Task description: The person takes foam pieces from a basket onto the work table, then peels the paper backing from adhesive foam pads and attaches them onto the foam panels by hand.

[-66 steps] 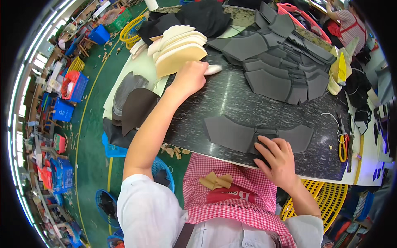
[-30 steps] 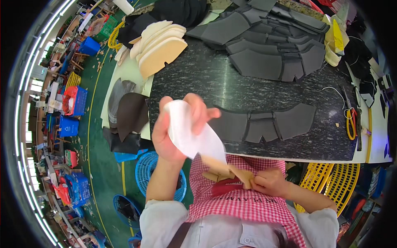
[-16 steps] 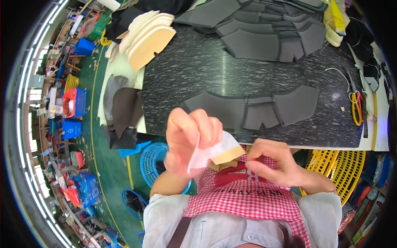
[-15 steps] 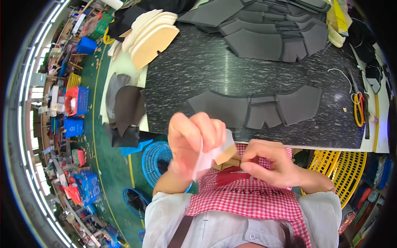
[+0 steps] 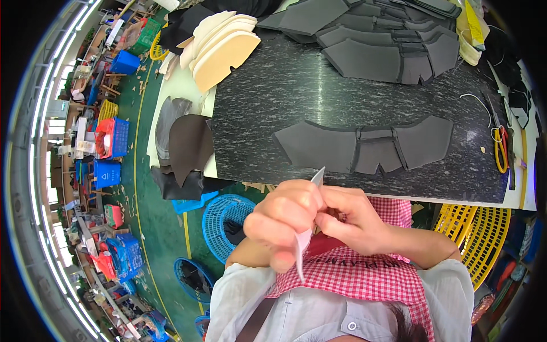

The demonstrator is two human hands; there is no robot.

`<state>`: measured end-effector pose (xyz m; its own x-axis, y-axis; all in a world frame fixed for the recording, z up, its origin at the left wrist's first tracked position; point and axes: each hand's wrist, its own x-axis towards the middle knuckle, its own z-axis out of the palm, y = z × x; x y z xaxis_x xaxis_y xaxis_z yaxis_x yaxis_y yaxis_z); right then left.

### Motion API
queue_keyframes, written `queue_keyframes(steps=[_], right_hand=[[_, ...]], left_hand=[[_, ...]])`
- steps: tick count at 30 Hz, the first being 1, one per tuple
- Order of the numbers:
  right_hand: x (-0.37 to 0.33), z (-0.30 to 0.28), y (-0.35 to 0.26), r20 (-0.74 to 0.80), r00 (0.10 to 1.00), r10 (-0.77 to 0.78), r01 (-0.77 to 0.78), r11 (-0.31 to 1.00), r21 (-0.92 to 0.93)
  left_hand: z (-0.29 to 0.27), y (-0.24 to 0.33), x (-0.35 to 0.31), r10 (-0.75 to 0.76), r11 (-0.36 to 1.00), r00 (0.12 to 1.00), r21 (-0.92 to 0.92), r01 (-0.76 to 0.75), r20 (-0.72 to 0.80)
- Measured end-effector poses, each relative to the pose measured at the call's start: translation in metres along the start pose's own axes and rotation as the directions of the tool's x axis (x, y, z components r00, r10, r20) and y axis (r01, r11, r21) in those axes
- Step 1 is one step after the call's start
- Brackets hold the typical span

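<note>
In front of my apron, my left hand (image 5: 284, 218) is closed around a thin white sheet piece (image 5: 302, 253). One end of the piece hangs below the fist, and a greyish tip shows above the knuckles. My right hand (image 5: 356, 221) presses up against the left, thumb and fingers pinched together. Whatever sits between its fingertips is hidden. Beyond both hands, a dark grey joined panel (image 5: 373, 145) lies flat on the black speckled tabletop (image 5: 268, 85).
Dark grey panels (image 5: 387, 57) are stacked at the back, with cream pieces (image 5: 225, 54) left of them. Dark brown pieces (image 5: 191, 145) lie at the left edge. Yellow-handled scissors (image 5: 500, 149) rest at right. A blue basket (image 5: 213, 219) and yellow basket (image 5: 484, 239) stand below.
My left hand has moved down and right to meet the right hand, turning the white piece edge-on. The tan folded piece seen by my right fingers is now hidden. The view has shifted slightly.
</note>
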<state>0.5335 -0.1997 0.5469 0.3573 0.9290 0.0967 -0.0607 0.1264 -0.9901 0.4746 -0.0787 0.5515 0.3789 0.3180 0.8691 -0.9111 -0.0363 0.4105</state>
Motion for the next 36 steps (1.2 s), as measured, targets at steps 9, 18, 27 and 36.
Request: queue_keyframes(steps=[9, 18, 27, 36], right_hand=[[0.002, -0.007, -0.005, 0.080, 0.990, -0.112, 0.121, 0.987, -0.108], [0.004, -0.006, 0.000, 0.135, 0.988, -0.081, 0.081, 0.997, 0.002], [-0.013, 0.005, 0.010, 0.283, 0.923, 0.262, -0.380, 0.494, 0.782], [-0.083, -0.033, 0.050, 0.351, 0.869, 0.348, 0.195, 0.411, -0.890]], left_hand=[[0.000, 0.001, 0.003, 0.020, 0.999, 1.000, -0.028, -0.020, 0.017], [0.002, 0.000, -0.001, 0.058, 0.997, 0.997, -0.047, -0.060, -0.050], [-0.011, 0.014, 0.017, -0.486, 0.752, 0.766, -0.649, 0.120, -0.421], [-0.045, 0.026, 0.040, -0.542, 0.803, 0.817, -0.409, 0.434, -0.197]])
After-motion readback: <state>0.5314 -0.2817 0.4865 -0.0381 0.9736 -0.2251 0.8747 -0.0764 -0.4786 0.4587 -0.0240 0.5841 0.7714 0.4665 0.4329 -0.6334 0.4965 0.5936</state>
